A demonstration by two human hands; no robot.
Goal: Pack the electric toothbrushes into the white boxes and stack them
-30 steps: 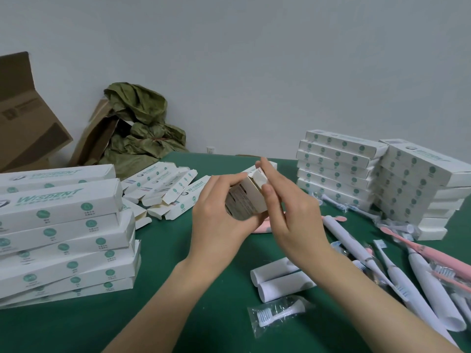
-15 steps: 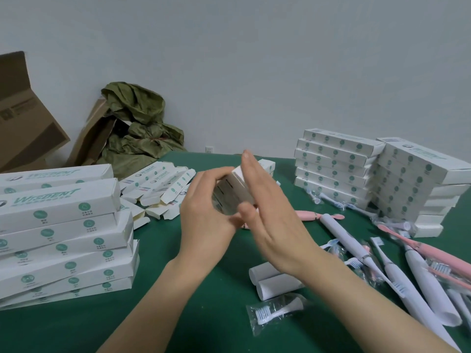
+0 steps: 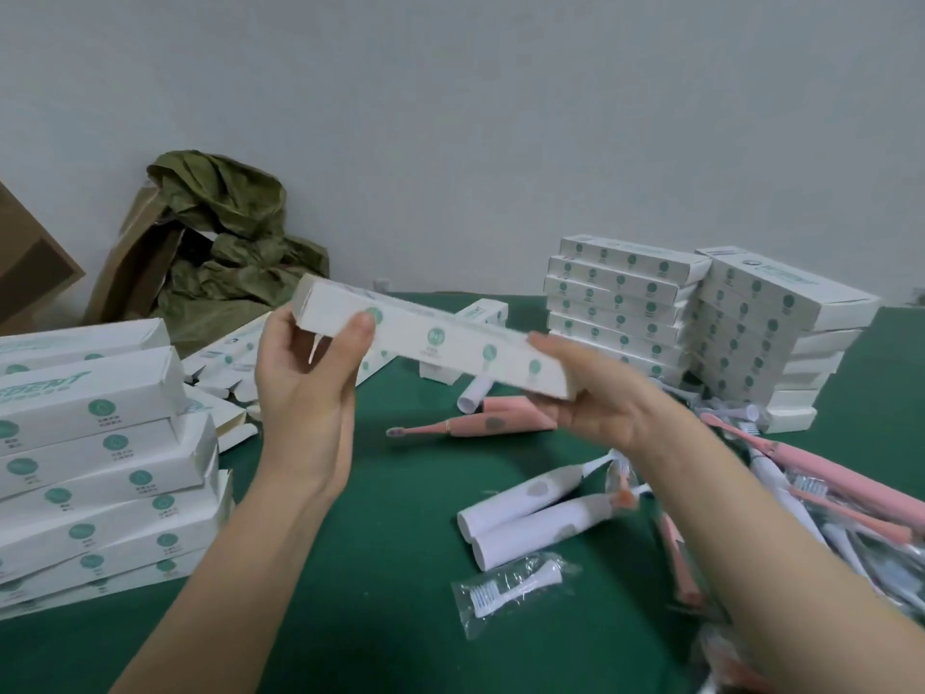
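Long, slim white box (image 3: 435, 348), green dots along its side, left end shut, slanted down rightward above the green table (image 3: 390, 568). The left hand (image 3: 305, 398) gripped its raised end, the right hand (image 3: 600, 398) clasped the lower one, a pink toothbrush (image 3: 480, 425) lying underneath.

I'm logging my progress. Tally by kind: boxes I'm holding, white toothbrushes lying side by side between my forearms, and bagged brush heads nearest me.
white box, held by left hand and right hand: 1
white toothbrushes: 2
bagged brush head: 1
Total: 4
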